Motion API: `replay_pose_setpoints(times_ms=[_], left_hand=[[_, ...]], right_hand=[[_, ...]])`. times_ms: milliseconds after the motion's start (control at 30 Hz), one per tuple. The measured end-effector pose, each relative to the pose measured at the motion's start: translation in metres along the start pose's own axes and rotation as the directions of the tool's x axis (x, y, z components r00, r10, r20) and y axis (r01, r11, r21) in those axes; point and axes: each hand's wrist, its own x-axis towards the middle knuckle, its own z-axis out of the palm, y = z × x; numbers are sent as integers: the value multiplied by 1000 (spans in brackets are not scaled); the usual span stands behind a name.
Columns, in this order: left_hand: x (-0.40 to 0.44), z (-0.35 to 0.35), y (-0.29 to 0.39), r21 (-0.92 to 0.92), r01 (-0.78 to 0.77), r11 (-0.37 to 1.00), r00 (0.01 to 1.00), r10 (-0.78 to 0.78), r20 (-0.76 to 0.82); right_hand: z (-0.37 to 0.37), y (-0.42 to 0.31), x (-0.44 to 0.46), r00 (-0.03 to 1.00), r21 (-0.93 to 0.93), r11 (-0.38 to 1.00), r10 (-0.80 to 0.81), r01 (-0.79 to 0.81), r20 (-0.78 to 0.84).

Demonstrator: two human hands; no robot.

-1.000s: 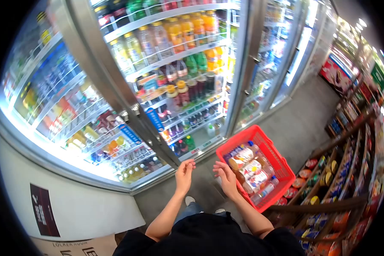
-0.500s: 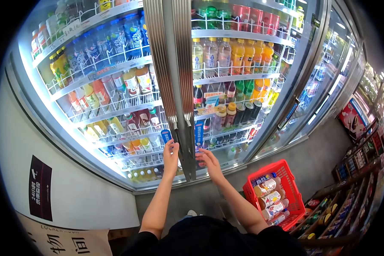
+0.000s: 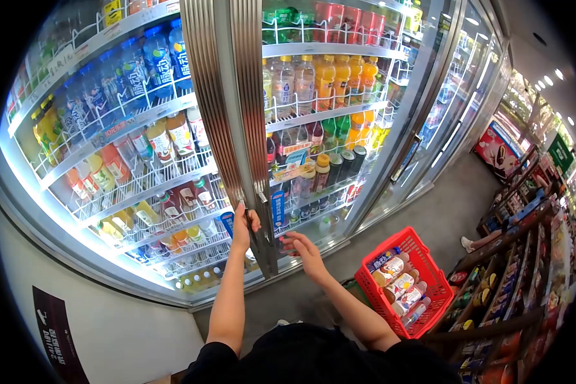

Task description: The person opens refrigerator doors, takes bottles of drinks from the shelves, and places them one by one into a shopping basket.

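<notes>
My left hand (image 3: 244,229) is at the lower end of the left fridge door's ribbed metal handle (image 3: 212,96), with its fingers curled round the edge and the thumb pointing up. Beside it, a blue label (image 3: 227,224) is stuck on the glass. My right hand (image 3: 306,253) hovers in front of the lower part of the right door, fingers bent and apart, holding nothing. Another ribbed handle (image 3: 251,96) runs down that door, near a second blue label (image 3: 278,210). Behind the glass stand shelves of drinks, among them blue-capped bottles (image 3: 134,67) and orange bottles (image 3: 342,80).
A red basket (image 3: 443,281) with several bottles (image 3: 400,285) stands on the floor (image 3: 422,211) to my right. Beyond it are snack shelves (image 3: 493,301) and part of another person's leg (image 3: 483,242). A white wall panel (image 3: 109,320) is at my left.
My left hand has moved from in front of the door onto its handle and closed there. My right hand has lowered slightly. The view has turned right, and a person's leg now shows.
</notes>
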Motion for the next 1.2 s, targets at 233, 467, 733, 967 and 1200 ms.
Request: replay_pose_setpoints(times_ms=[233,467,733,967,1200], left_hand=[[-2,10,13,-39,-4,999,996,0,-89],[-9,28,18,-2,-16,1000,965,15,-260],[-63,60,7,16,-55,998,926,57,-373],[-143,80,1,64,-49,997,931,68,-359],[-250,107,11,141,-22,990,888,84,-451]], right_hand=[[-1,-8,-30,999,-71,997,-11,8,-39],[-6,-14,-102,999,-74,997,35,-33,25],[-46,-30,-126,999,-57,998,16,-14,29],[-46,-42,-124,991,-71,997,8,2,135],[-20,-45,-154,943,-66,997,67,-48,325]])
